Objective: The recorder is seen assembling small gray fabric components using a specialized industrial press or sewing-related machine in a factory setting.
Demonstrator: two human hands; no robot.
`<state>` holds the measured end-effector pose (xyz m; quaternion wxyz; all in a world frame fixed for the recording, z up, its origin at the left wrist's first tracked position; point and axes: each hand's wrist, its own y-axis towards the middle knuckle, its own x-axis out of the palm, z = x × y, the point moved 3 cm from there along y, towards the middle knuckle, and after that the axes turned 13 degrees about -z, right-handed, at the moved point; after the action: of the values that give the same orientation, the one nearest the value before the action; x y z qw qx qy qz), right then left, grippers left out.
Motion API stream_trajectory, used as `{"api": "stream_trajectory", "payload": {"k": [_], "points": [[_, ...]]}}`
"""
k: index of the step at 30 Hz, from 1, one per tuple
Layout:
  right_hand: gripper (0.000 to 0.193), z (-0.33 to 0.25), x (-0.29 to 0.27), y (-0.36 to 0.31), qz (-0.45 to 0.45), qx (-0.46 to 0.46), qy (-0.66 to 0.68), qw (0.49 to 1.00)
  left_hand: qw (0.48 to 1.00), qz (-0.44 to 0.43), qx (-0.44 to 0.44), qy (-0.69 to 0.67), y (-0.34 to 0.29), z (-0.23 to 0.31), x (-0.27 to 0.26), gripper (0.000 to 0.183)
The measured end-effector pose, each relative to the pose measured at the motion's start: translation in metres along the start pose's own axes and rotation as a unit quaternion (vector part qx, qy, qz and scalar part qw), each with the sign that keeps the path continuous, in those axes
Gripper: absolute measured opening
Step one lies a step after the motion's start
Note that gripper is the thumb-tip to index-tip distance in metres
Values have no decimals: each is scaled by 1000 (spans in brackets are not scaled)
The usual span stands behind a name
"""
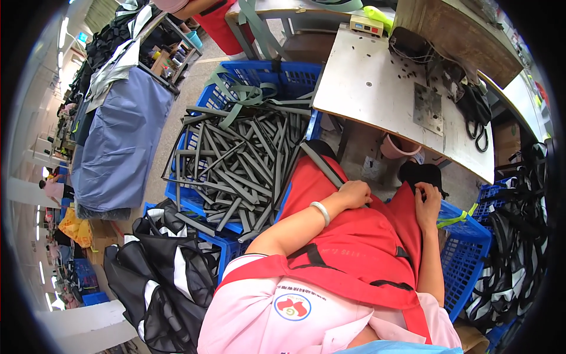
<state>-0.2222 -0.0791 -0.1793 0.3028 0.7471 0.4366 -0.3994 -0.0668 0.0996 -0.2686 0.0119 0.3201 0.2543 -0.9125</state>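
A flat grey strip with dark edges (323, 162) lies slantwise over the red apron (354, 236) on my lap. My left hand (355, 193), with a pale bangle (322, 213) at its wrist, is closed over the strip's near end. My right hand (427, 206) rests at the apron's right side, its fingers curled inward. Something small and dark shows at those fingertips, too little to name. In front and to the left, a blue crate (274, 75) holds a heap of similar grey strips (236, 159), with green webbing (244, 97) on top.
A white sewing table (365, 76) with dark bits, black scissors (477, 121) and a small control box (367, 25) stands ahead right. Below it is a pink bin (398, 146). Another blue crate (469, 242) sits at my right. Black-and-white fabric pieces (159, 277) lie at my left.
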Motion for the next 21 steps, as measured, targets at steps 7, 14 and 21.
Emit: {"api": "stream_trajectory", "payload": {"k": [7,14,21], "points": [[11,3,0,-1,4,1,12,1000,1000,-9,-9,-1,0,1,1,23],[11,4,-1,-2,14,-13,13,1000,998,-50,-9,24,-1,1,1,24],[12,8,0,-3,18,-3,24,1000,1000,-26,1,11,-2,3,-2,22]]}}
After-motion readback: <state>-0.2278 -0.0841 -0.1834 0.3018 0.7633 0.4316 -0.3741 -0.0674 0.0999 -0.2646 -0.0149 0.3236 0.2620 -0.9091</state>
